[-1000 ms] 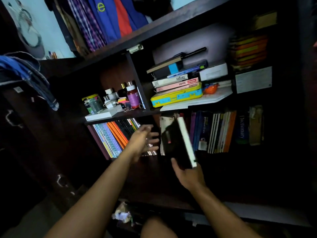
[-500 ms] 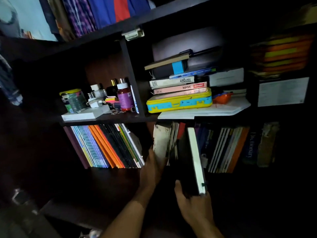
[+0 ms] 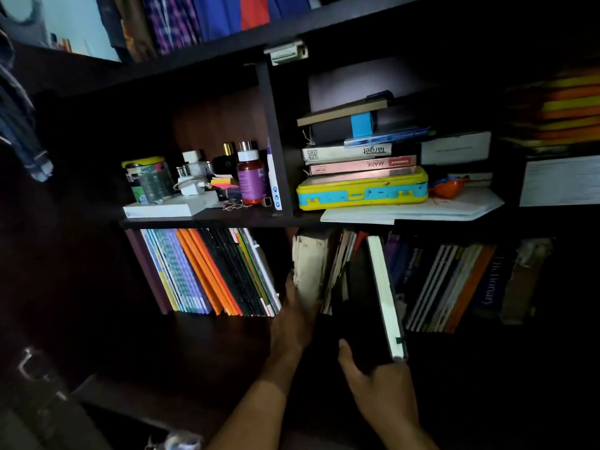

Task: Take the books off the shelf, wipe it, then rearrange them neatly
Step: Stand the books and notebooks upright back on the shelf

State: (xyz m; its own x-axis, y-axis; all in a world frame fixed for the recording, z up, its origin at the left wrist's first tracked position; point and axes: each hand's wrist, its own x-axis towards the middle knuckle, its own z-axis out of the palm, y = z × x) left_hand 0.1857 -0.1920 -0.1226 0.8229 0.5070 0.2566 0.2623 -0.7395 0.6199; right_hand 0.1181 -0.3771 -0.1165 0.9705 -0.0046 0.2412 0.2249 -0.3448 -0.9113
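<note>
Rearranging looks nearly done: the right hand [image 3: 383,388] grips a black book [image 3: 373,306], the left hand [image 3: 292,323] steadies a worn white book [image 3: 308,271], fingers hidden.

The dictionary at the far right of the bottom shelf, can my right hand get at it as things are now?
Probably not yet. Your right hand has its grip on the black book, so it is not free. The dictionary itself stands at the shelf front with its spine exposed and nothing before it.
</note>
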